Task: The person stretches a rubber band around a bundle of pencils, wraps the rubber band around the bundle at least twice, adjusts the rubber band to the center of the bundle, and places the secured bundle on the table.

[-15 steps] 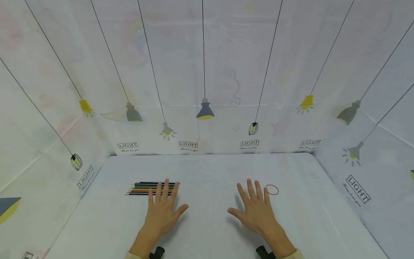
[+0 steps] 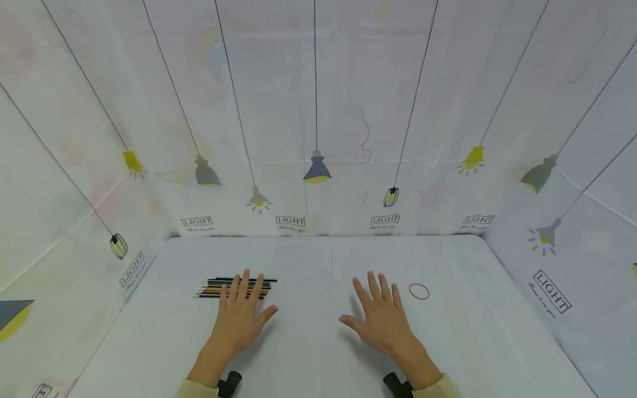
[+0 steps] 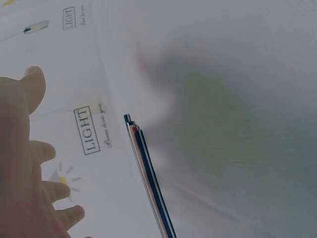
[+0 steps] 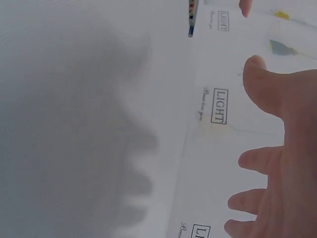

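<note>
A row of several coloured pencils lies side by side on the white table, left of centre. My left hand is spread flat, palm down, its fingertips over the right part of the pencils. In the left wrist view the pencils run along the cloth past that hand. My right hand is spread open over the table, holding nothing. A thin red rubber band lies just right of its fingers. The right wrist view shows the right hand with fingers apart and its shadow on the cloth.
White fabric walls printed with hanging lamps and "LIGHT" labels close the table at the back and both sides. A black wrist mount sits at each forearm near the front edge.
Both hands have shifted a little to the left and slightly away from me. The pencils and rubber band lie where they were.
</note>
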`<state>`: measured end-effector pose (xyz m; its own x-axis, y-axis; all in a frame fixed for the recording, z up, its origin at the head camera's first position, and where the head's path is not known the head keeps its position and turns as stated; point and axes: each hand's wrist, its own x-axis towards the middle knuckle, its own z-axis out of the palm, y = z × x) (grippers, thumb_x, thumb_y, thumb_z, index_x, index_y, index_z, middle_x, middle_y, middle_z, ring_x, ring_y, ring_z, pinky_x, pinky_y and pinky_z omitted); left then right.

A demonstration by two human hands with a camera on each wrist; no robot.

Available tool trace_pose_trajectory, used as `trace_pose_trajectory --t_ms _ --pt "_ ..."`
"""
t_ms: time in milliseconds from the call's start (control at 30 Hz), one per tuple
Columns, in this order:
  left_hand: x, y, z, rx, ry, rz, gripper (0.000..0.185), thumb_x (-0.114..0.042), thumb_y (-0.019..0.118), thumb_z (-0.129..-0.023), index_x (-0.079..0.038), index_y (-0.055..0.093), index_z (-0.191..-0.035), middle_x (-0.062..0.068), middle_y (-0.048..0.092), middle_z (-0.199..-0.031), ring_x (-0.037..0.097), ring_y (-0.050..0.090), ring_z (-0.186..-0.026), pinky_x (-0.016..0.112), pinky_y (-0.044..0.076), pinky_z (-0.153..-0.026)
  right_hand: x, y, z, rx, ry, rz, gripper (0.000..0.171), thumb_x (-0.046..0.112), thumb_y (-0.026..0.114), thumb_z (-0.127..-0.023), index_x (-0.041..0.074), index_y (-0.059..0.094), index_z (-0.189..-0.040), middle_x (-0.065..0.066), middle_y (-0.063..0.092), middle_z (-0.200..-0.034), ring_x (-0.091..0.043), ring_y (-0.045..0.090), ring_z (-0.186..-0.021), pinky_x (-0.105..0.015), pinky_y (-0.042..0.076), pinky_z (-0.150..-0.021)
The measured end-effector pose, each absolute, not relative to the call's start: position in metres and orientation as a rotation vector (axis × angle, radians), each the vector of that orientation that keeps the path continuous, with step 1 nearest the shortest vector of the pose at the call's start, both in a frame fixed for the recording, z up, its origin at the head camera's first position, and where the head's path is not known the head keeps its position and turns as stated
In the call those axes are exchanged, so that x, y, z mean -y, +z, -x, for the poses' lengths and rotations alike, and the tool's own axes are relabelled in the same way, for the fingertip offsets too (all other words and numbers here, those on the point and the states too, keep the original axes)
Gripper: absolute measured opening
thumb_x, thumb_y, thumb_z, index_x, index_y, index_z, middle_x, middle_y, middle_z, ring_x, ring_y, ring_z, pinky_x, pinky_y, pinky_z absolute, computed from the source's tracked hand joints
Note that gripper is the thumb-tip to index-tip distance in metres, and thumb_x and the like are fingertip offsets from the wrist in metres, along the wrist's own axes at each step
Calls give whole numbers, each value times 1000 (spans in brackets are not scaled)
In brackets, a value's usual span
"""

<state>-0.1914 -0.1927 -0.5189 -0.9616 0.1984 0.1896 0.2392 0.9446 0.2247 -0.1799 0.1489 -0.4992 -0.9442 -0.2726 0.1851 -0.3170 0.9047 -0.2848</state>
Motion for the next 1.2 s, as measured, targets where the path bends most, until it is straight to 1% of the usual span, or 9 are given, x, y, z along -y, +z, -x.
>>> trace_pose_trajectory --t_ms 167,367,500,600,833,1000,1200 --pt "203 -517 197 2924 -402 340 83 -64 46 -100 -15 22 -163 22 13 -167 44 11 -153 64 10 -118 -139 -498 184 2886 486 -496 83 62 60 -93 10 42 -155 -26 28 -162 -46 15 -151 -64 11 -117" --pt "217 -520 201 2898 -385 342 80 -63 44 -102 -14 23 -163 23 16 -166 43 16 -151 62 12 -118 -127 -492 186 2926 490 -513 82 61 59 -94 10 41 -155 -25 27 -162 -45 14 -152 -63 11 -118" --pt "222 -519 202 2883 -400 350 77 -58 47 -103 -13 26 -162 24 19 -165 44 16 -151 62 12 -118 -120 -493 189 2937 477 -524 81 61 58 -95 11 40 -156 -24 27 -162 -44 14 -152 -61 11 -119" --pt "226 -516 203 2868 -385 358 74 -55 49 -103 -13 28 -161 24 22 -164 44 19 -150 62 13 -118 -114 -494 191 2931 460 -544 81 61 57 -96 10 40 -156 -24 28 -162 -44 16 -152 -60 11 -119" --pt "237 -514 204 2850 -366 374 73 -54 50 -103 -12 31 -160 24 25 -163 44 23 -149 61 15 -118 -101 -498 196 2939 461 -585 78 59 58 -96 11 41 -156 -25 30 -161 -44 18 -151 -60 13 -119" --pt "245 -516 207 2845 -354 399 70 -50 53 -103 -11 34 -159 23 28 -162 44 27 -147 61 19 -117 -93 -501 198 2945 509 -578 77 58 59 -97 10 42 -155 -24 31 -161 -44 20 -151 -59 14 -120" --pt "253 -518 208 2823 -335 444 67 -48 55 -103 -10 39 -156 23 34 -159 45 33 -143 61 24 -115 -84 -500 199 2940 573 -590 74 54 60 -97 9 45 -153 -25 34 -158 -45 25 -149 -60 18 -118"
